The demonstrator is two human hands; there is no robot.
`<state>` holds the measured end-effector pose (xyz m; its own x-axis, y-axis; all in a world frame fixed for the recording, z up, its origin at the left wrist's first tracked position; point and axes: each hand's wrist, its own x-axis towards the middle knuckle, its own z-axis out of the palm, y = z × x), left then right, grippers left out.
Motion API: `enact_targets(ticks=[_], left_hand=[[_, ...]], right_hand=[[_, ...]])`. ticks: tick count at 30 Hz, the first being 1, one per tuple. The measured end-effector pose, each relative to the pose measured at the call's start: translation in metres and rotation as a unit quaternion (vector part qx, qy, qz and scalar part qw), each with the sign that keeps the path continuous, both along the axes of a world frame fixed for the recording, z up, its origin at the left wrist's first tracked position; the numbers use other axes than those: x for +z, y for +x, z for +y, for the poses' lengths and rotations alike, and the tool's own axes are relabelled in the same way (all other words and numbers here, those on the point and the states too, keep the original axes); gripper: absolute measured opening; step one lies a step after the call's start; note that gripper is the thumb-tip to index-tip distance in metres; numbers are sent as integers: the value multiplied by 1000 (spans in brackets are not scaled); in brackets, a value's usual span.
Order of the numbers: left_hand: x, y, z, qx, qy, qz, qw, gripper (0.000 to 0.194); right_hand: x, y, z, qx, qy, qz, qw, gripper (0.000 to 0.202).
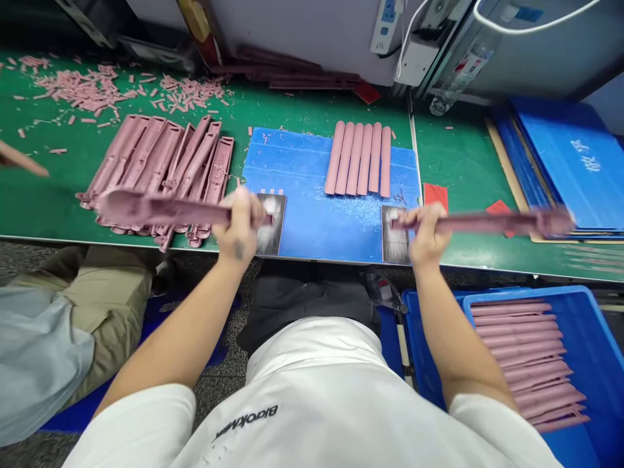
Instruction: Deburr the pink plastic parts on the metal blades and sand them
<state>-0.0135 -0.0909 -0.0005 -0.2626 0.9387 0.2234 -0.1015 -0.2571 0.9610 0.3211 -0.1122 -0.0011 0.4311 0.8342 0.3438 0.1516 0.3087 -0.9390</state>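
Note:
My left hand (240, 224) is closed around one end of a long pink plastic part (180, 212), which points left above a pile of similar pink parts (156, 156). In my right hand (428, 233) is a second long pink plastic part (502, 223), stretching out to the right. Both parts are blurred by motion. Beneath each hand lies a dark pad, the left pad (275, 224) and the right pad (394, 244), at the front of a blue sheet (322, 221). Several smooth pink parts (358, 159) lie side by side on that sheet.
Pink scraps (82, 88) litter the green table (43, 214). Blue boards (580, 162) are stacked at right, near a plastic bottle (461, 78). A blue bin (580, 299) with pink parts stands below. Another person's leg (110, 299) and hand (12, 156) show at left.

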Motion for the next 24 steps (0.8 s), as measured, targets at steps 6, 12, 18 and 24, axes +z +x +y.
enact_targets(ticks=[6,12,18,24], left_hand=[[-6,3,32,-8,-66,-16,998,78],[-12,0,8,-8,103,-24,994,78],[8,-31,-5,-42,141,180,973,65],[41,-9,134,-100,34,618,779,57]], right_hand=[[-15,16,13,35,-135,-45,989,75],[-16,10,32,-6,37,-42,998,75],[-1,9,-1,75,30,-118,990,56],[24,-49,170,239,46,-505,828,35]])
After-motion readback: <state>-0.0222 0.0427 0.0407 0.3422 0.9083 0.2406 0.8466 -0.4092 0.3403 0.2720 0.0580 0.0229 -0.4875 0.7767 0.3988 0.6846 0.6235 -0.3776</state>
